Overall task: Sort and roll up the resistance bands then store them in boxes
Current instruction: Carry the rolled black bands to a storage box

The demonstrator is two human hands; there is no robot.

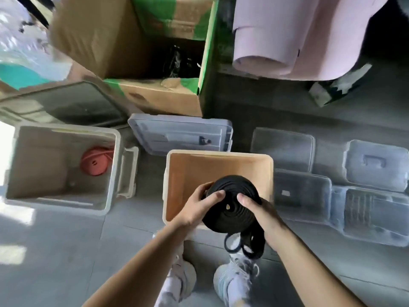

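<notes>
The left hand and right hand grip a black roll from either side, fingers curled round its rim and thumbs on its face. It is held over the tan box's near edge. Loose loops hang beneath. A red roll lies in the grey box, at its far right corner.

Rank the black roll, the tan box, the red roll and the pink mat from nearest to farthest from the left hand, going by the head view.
1. Black roll: gripped in the left hand itself.
2. Tan box: directly below and just ahead.
3. Red roll: off to the left, inside the white box.
4. Pink mat: far ahead, on the right.
</notes>
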